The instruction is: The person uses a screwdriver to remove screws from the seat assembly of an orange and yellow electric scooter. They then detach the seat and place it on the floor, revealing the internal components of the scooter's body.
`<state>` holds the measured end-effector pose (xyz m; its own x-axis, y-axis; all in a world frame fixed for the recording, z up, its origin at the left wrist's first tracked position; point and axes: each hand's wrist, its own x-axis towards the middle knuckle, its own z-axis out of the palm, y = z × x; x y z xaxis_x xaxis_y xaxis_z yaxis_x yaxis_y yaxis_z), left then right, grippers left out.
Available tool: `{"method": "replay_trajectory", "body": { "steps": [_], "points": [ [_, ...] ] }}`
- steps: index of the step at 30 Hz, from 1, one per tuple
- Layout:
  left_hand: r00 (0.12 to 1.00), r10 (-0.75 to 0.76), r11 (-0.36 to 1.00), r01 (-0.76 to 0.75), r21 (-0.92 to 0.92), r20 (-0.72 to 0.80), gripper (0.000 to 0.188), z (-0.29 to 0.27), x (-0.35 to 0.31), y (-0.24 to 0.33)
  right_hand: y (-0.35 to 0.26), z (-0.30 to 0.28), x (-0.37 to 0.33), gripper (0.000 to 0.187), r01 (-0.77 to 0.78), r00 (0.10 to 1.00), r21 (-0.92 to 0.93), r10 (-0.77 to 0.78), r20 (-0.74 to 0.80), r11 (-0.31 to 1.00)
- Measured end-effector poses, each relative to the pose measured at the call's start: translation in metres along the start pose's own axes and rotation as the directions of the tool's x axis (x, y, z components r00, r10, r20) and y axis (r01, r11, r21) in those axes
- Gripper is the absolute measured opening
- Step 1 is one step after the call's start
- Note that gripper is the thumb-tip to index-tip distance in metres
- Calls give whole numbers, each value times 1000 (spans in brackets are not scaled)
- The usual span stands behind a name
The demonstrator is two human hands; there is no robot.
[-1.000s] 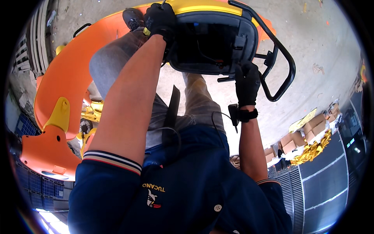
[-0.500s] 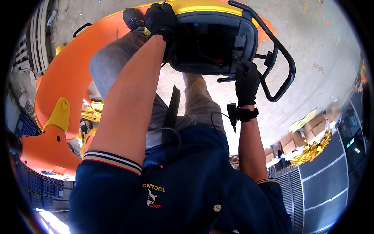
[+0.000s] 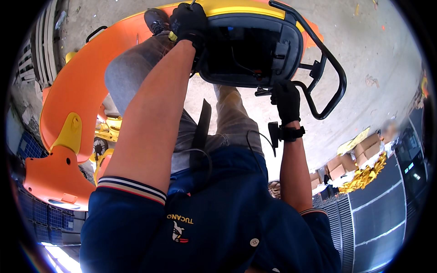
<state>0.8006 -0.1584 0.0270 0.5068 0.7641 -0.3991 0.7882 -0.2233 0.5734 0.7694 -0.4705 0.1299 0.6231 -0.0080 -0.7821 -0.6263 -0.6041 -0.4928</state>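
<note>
My left hand (image 3: 187, 22), in a black glove, is closed at the left end of a black-rimmed compartment (image 3: 298, 50). A thin grey rod (image 3: 193, 2) sticks out past its fingers; its kind cannot be told. My right hand (image 3: 287, 101), also gloved, has curled fingers just below the compartment's lower right corner. Beside its fingertips is a short dark piece (image 3: 263, 92); whether the hand grips it is hidden. Inside the dark opening runs a thin cable (image 3: 241, 66). A bent black tubular bar (image 3: 339, 75) loops around the right side.
The compartment belongs to an orange and yellow body (image 3: 75, 98) that curves round my left. My shoe (image 3: 157, 22) and leg are between it and the compartment. Cardboard boxes (image 3: 368, 148) and a yellow heap (image 3: 364, 175) lie at right; pallets (image 3: 44, 50) stand far left.
My right hand has drawn down slightly from the compartment's corner, toward me, its fingers now beside the short dark piece. My left hand has barely moved.
</note>
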Motion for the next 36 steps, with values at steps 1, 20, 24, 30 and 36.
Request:
{"method": "replay_trajectory", "body": {
  "steps": [1,20,24,30,36],
  "points": [
    [1000,9,1000,-9,0,-6,41,0,0,0,1,3,2,19,24,1000,-24,-24,3,999],
    [999,17,999,-14,49,-44,42,7,4,-9,0,12,38,34,237,908,-764,-416,-46,600],
    [1000,18,999,-17,44,-15,42,5,5,-8,-6,17,36,35,116,935,-686,-313,-169,718],
    [1000,10,1000,-10,1,-7,41,0,0,0,-5,16,36,37,127,929,-639,-316,-191,759],
    [999,35,999,-35,29,-15,41,2,2,-3,2,15,31,32,150,924,-503,-302,-235,851]
  ]
}}
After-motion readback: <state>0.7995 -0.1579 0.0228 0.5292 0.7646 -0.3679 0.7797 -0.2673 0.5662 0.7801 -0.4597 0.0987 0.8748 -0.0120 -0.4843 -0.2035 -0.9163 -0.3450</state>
